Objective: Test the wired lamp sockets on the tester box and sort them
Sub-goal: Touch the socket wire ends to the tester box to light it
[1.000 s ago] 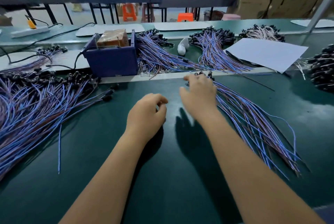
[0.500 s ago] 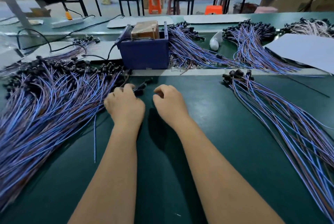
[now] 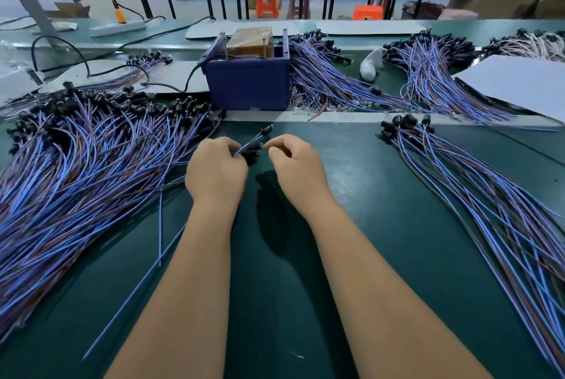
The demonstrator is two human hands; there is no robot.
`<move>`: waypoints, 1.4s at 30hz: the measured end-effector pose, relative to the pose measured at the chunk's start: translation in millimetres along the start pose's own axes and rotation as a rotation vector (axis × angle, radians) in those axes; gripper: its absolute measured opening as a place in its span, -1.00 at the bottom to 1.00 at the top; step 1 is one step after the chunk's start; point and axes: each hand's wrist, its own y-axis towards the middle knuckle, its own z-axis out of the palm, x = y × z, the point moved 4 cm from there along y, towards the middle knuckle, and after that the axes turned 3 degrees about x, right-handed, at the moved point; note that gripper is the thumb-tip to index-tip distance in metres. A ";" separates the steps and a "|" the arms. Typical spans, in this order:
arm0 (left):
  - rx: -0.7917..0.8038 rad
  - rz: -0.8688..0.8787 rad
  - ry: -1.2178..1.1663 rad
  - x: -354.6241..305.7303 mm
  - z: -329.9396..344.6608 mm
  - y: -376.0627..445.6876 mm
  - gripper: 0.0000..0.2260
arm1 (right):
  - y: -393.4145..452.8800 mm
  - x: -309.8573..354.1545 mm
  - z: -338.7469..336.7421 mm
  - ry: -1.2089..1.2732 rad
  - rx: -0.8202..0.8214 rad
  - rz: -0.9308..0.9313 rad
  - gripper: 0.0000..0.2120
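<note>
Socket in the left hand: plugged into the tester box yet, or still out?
Out. The left hand pinches the socket's wires above the mat, socket end pointing toward the blue tester box but apart from it.

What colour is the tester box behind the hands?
Dark blue tester box, with a brown block inside its open top; seen in the head view.

No text, label, brand or number is legible on anything here.
</note>
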 end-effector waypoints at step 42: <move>0.219 -0.299 -1.462 -15.9 5.9 -1.1 -0.81 | -6.3 12.9 -2.1 0.576 0.302 0.070 -0.52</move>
